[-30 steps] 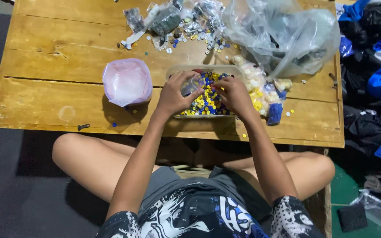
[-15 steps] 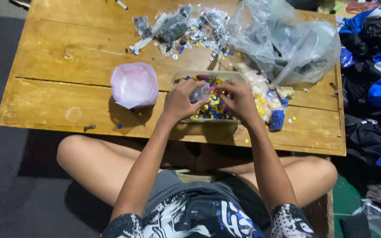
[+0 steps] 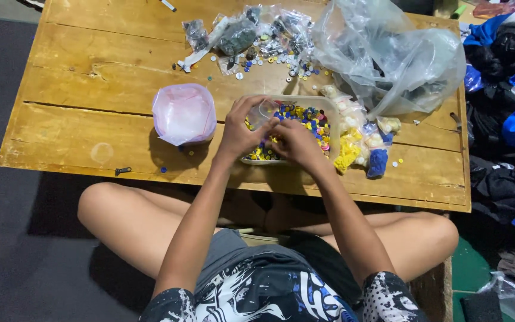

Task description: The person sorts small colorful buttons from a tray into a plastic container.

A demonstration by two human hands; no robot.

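I sit cross-legged at a low wooden table [image 3: 90, 137]. Both hands are over a clear plastic tray [image 3: 331, 113] filled with small coloured buttons [image 3: 311, 119]. My left hand [image 3: 239, 130] curls around a small clear plastic bag [image 3: 263, 111] held just above the tray. My right hand [image 3: 293, 143] pinches the bag's near edge with its fingertips. Whether anything is inside the bag is too small to tell.
A round container lined with pink plastic [image 3: 184, 113] stands left of the tray. Small yellow [image 3: 348, 150] and blue [image 3: 378, 162] packets lie to the right. A big crumpled clear bag [image 3: 388, 53] and scattered buttons with small bags [image 3: 251, 36] sit behind. Clothes [image 3: 508, 89] are piled on the floor at the right.
My hands have come up from among the buttons and now hold the small clear bag between them above the tray. The camera has shifted slightly.
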